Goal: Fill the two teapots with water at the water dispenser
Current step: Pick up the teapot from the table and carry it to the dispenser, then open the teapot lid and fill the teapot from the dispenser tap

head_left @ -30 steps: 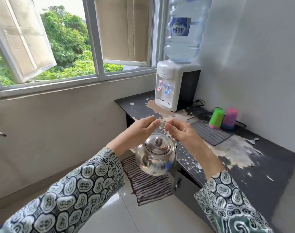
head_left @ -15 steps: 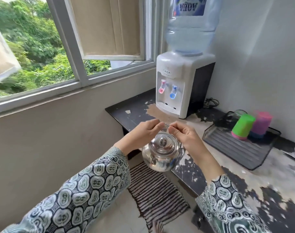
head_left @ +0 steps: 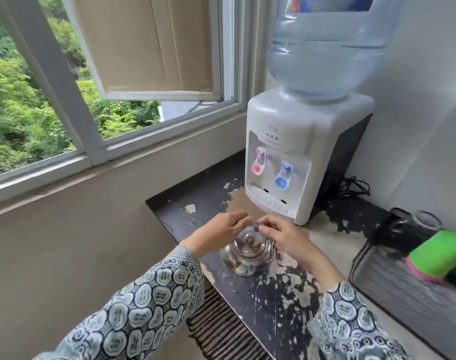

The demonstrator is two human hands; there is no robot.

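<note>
A shiny steel teapot (head_left: 246, 255) with its lid on hangs low over the worn black counter (head_left: 195, 203), close to its front edge. My left hand (head_left: 221, 229) and my right hand (head_left: 281, 236) both pinch the thin wire handle above the lid. The white water dispenser (head_left: 299, 141) stands behind it on the counter, with a red tap (head_left: 258, 166), a blue tap (head_left: 282, 180) and a large blue bottle (head_left: 325, 53) on top. Only one teapot is in view.
A dark mesh tray (head_left: 393, 289) at the right holds green and pink cups (head_left: 440, 255) and a glass jar (head_left: 427, 222). A black cord (head_left: 357, 187) lies beside the dispenser. An open window (head_left: 149, 48) is at the left, a striped mat (head_left: 221, 326) on the floor below.
I have moved closer to the dispenser. The teapot has travelled from beside the counter to over its front edge, still held by both hands.
</note>
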